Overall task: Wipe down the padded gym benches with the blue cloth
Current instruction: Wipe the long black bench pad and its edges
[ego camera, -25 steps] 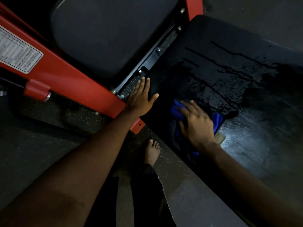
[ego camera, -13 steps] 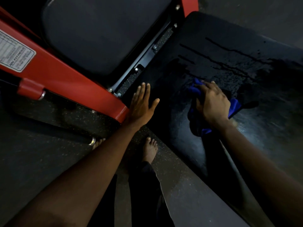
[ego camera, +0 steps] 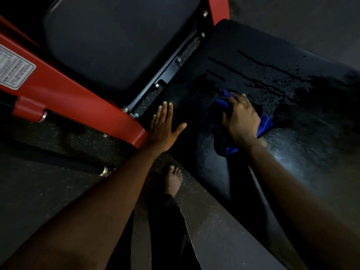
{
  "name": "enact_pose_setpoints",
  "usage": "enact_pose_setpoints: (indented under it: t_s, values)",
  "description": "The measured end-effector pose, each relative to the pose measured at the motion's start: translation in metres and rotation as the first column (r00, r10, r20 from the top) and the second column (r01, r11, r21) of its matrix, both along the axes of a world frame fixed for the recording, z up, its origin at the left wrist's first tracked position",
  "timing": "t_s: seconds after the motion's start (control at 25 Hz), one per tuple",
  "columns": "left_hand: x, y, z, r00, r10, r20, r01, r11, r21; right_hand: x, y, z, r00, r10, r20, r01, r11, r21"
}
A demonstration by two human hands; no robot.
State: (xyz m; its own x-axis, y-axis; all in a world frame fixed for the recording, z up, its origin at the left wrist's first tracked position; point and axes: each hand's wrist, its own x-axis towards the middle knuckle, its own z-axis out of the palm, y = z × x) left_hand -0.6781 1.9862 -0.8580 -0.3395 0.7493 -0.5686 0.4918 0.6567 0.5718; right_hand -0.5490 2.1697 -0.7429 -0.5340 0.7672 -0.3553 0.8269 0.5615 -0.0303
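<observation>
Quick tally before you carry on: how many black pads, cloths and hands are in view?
Black pads: 2, the wet-streaked pad and the other pad
Cloths: 1, the blue cloth
Hands: 2, the left hand and the right hand
Total: 5

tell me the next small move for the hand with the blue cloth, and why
Probably push the blue cloth up the bench pad into the dark drip streaks. The right hand grips it just below them, while the left hand braces flat at the pad's edge.
</observation>
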Motion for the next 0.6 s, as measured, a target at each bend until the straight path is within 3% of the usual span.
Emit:
enact_pose_setpoints:
  t_s: [0.08,0.2,0.28,0.48,0.6]
  values:
    - [0.000,0.000,-0.002,1.000,0.006,-0.001,-0.006,1.000,-0.001,-0.007,-0.036,-0.006,1.000,0.023,0.003,-0.023,0.999,-0.029]
    - [-0.002,0.001,-0.002,1.000,-0.003,0.007,0.003,1.000,-0.026,0.010,-0.092,-0.003,0.943,0.334,0.016,-0.328,0.933,-0.146]
    - [-0.002,0.000,-0.003,1.000,-0.002,0.019,0.002,1.000,-0.020,0.022,-0.073,0.003,0.911,0.412,0.005,-0.406,0.899,-0.161]
    - [-0.002,-0.002,-0.002,0.999,-0.009,0.037,0.009,1.000,0.002,0.022,0.016,0.013,0.999,0.003,0.032,-0.003,1.000,-0.008]
    - [-0.003,0.000,-0.001,0.999,-0.006,0.041,0.006,1.000,-0.012,0.016,-0.028,0.013,1.000,-0.018,0.022,0.018,1.000,-0.007]
